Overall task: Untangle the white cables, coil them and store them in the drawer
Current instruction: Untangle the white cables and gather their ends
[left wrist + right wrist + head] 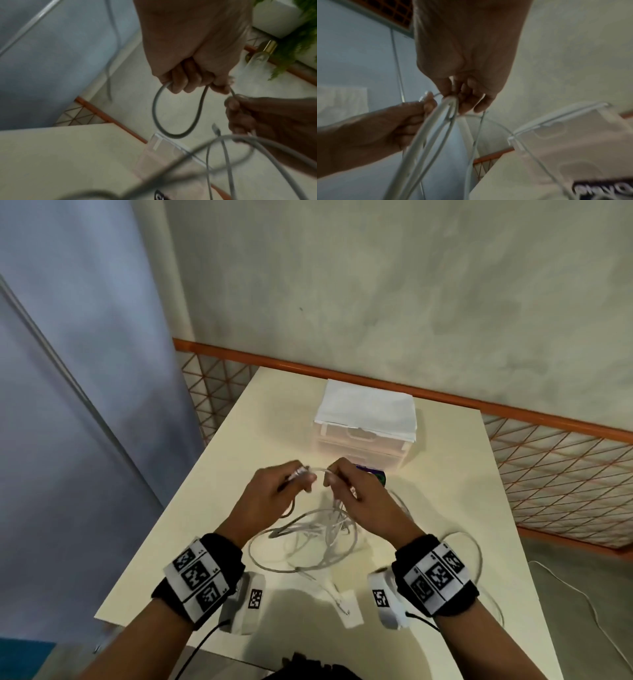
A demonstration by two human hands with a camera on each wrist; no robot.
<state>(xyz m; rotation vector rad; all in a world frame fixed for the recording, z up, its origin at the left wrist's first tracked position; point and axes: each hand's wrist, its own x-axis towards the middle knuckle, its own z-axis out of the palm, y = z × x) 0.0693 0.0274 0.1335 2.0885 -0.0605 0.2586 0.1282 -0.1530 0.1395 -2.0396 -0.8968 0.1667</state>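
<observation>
A tangle of white cables (pixel 318 534) lies on the cream table (pixel 219 460), with strands lifted up to both hands. My left hand (pixel 291 481) grips a small loop of cable (pixel 178 115) in curled fingers. My right hand (pixel 337 477) pinches the same cable a short way along, and several strands (pixel 436 128) hang from it down to the pile. The hands are raised close together just in front of the clear plastic drawer unit (pixel 363 446), whose drawers look closed.
A folded white cloth (pixel 368 409) lies on top of the drawer unit. A dark purple packet (pixel 375 475) sits behind my right hand. A white paper slip (pixel 349 607) lies near the front edge. An orange wire fence (pixel 548 460) borders the table's far and right sides.
</observation>
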